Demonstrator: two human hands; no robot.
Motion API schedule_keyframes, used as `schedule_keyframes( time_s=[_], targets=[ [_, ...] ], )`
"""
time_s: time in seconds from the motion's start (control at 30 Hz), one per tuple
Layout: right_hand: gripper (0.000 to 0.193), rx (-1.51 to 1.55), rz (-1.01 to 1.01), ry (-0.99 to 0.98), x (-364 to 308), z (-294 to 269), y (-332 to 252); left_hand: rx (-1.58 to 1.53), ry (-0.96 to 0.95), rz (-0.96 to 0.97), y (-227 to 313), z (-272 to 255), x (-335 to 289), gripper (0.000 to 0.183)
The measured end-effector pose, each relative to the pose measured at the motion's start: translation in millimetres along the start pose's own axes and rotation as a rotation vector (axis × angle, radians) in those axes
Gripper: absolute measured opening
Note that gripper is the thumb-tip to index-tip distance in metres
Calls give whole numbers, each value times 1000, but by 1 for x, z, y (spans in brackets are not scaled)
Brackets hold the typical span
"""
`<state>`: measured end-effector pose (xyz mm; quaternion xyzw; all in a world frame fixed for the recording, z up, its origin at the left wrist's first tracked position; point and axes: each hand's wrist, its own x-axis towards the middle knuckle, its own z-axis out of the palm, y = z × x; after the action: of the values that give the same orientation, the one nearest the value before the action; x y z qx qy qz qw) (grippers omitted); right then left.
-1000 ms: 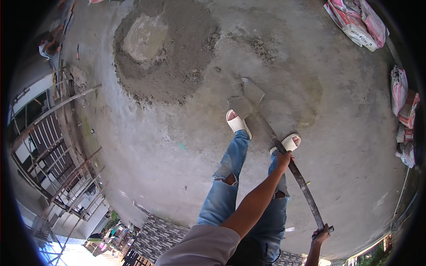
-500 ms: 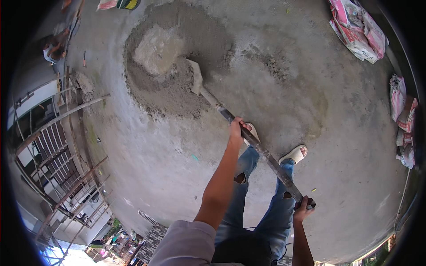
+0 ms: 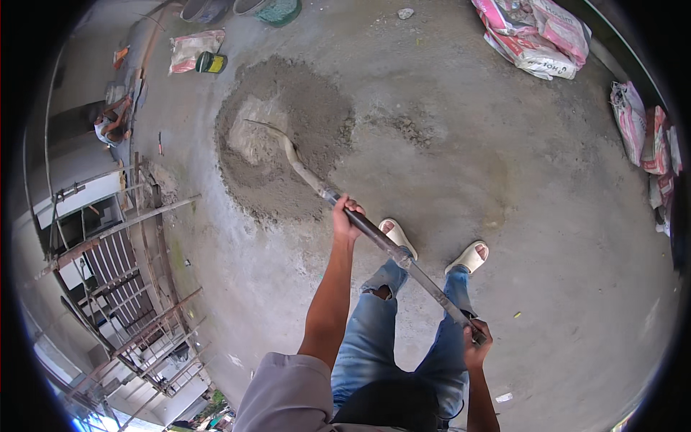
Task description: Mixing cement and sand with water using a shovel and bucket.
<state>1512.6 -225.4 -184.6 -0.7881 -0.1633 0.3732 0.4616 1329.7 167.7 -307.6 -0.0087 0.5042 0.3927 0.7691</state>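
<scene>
A long-handled shovel (image 3: 389,247) slants across in front of my legs. My left hand (image 3: 346,217) is wrapped round its shaft, just behind where the blade's neck begins. At the rear end of the handle my right hand (image 3: 476,345) is closed on the grip. The blade is turned edge-on and sits over the pale, wet-looking middle of a ring of grey mortar mix (image 3: 309,101) on the ground. Whether the blade touches the mix I cannot tell.
Pink-and-white sacks (image 3: 536,43) lie at the far right, with more sacks (image 3: 633,129) along the right wall. A small dark-green and yellow bucket (image 3: 211,63) and tubs (image 3: 277,10) stand at the far left. Wooden scaffolding (image 3: 115,237) lines the left; another person (image 3: 110,128) crouches beyond it.
The shovel blade has turned from showing its face to edge-on and shifted left over the pale middle. Both hands moved left with the handle. The view has tilted, bringing tubs into sight.
</scene>
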Motion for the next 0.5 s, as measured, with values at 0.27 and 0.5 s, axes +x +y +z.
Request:
schedule_keyframes(
  time_s=[0.27,0.5],
  targets=[
    [24,43,722,901,-51,-194,56,459,288,-515,-359,26,-26,22],
    [27,22,858,1001,0,-255,34,472,177,-660,-434,50,-8,19]
  ],
)
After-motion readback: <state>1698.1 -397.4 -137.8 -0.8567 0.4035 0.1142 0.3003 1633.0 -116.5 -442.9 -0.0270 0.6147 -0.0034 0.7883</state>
